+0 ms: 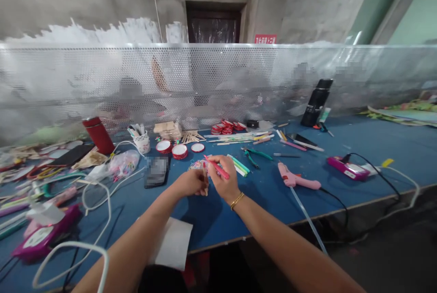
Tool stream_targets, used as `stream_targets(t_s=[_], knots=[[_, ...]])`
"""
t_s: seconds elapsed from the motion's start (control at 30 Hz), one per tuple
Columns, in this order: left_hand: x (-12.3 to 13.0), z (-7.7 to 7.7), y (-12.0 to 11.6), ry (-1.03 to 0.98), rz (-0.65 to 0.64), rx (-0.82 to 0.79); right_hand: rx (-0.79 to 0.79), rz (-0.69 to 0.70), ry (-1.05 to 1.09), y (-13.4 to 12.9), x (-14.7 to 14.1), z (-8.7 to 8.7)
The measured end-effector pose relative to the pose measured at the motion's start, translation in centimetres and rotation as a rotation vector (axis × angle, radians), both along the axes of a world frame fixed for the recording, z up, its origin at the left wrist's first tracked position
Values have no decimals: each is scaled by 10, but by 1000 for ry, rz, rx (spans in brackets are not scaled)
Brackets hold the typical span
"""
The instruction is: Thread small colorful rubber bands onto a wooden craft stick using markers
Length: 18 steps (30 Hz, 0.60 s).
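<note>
Near the middle of the blue table [273,202], my right hand [224,179] is closed around a pink-red pen [218,168], its tip pointing up and left. Close beside it on the left, my left hand [191,182] pinches a thin wooden stick [205,178] held roughly upright. Just behind both hands lies a small pile of multicoloured bands or strings [196,164], partly hidden by the fingers. Green and white markers [239,165] lie to the right of my right hand.
A pink glue gun [297,180], green pliers [254,155] and a black bottle [316,104] are on the right. Left are a phone [157,171], red flask [99,135], white cables and purple power strip [48,233]. Red-rimmed tins [179,151] stand behind; a perforated screen [211,74] backs the table.
</note>
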<state>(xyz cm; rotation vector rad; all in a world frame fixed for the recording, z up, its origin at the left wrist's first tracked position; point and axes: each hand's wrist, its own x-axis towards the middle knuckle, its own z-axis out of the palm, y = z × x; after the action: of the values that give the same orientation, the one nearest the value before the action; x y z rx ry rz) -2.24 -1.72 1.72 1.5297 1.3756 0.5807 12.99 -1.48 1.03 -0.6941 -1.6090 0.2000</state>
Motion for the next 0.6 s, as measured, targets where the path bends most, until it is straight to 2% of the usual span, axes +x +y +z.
stream_targets(t_s=[0.17, 0.3, 0.47, 0.6], knots=[[-7, 0, 9, -93, -134, -87, -22, 29, -2, -4, 2, 1], [-15, -4, 7, -179, -128, -86, -45, -2, -2, 1, 3, -1], [-18, -3, 5, -188, -124, -115, -30, -39, -54, 5, 3, -2], [-17, -8, 8, -210, -123, -89, -56, -70, -56, 6, 4, -4]])
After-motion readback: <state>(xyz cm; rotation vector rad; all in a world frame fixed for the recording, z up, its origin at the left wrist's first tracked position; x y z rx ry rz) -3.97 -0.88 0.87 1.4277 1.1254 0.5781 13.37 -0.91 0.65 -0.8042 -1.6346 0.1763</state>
